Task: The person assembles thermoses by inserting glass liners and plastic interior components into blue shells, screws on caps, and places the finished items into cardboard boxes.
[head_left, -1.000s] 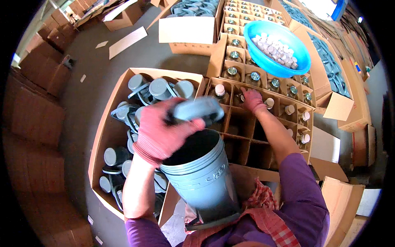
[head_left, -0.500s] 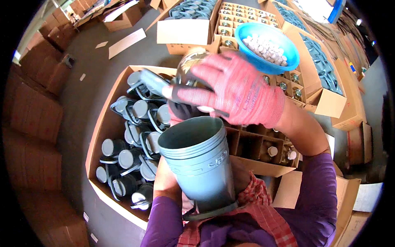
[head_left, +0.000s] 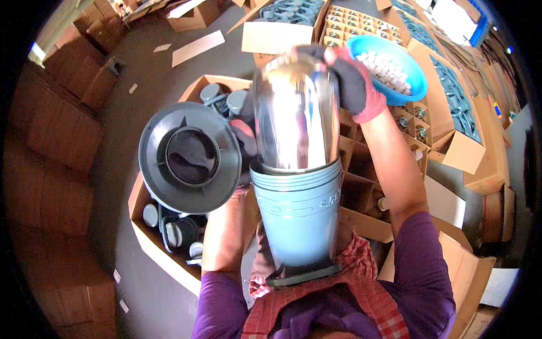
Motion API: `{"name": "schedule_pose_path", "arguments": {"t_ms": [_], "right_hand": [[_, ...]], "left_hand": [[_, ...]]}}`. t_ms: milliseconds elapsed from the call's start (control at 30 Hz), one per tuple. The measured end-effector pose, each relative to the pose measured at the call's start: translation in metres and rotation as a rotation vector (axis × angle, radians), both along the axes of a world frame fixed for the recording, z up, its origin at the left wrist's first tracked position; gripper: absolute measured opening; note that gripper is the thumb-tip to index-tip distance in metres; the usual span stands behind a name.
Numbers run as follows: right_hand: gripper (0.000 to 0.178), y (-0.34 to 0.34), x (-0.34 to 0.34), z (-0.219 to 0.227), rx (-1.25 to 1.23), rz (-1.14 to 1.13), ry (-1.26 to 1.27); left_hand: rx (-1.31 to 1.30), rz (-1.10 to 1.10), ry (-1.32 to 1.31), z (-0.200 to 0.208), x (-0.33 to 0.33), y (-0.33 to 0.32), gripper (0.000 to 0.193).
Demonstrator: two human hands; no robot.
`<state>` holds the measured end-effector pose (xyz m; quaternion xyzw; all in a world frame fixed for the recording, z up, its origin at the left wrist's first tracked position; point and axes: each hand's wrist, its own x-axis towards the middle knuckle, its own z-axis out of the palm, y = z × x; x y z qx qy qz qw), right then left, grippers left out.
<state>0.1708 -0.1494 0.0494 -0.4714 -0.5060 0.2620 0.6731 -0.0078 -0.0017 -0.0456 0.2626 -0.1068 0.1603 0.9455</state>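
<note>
A silver vacuum flask liner [head_left: 296, 116] stands upright with its lower end inside the mouth of a blue-grey flask casing [head_left: 296, 220], which rests against my lap. My right hand [head_left: 353, 82], in a pink and black glove, has its fingers closed around the liner's upper end. On the left, my gloved left hand [head_left: 246, 141] grips a round dark grey flask top [head_left: 149, 158], turned so its hollow underside and central ring show. This hand is close beside the liner; whether its fingers touch the glass is hard to see.
An open carton [head_left: 141, 229] of grey-lidded flasks stands to the left. A blue basin [head_left: 416, 62] of small white pieces rests on a divided carton [head_left: 353, 155] holding liners. Cartons of blue-grey plastic parts [head_left: 451, 93] line the right and far side.
The liner has come over the casing, its lower end now in the mouth. My right hand has moved to the liner's far end. The flask top now shows its underside at the left.
</note>
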Motion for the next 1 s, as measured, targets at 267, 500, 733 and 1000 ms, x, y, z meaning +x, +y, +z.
{"name": "schedule_pose_path", "arguments": {"t_ms": [267,500,733,1000], "right_hand": [[0.027,0.006,-0.057,-0.019,-0.396,0.533,-0.304],[0.021,0.001,-0.067,-0.018,-0.416,0.19,-0.225],[0.074,0.001,-0.097,-0.077,0.144,0.175,0.618],[0.063,-0.003,-0.075,-0.099,0.493,0.17,0.23]], "left_hand": [[0.054,0.173,-0.04,0.008,-0.033,0.028,0.056],[0.558,1.075,0.179,0.031,-0.066,0.017,0.051],[1.038,0.668,0.008,0.054,-0.059,-0.025,0.051],[1.273,0.77,-0.321,0.065,-0.046,-0.021,0.042]]}}
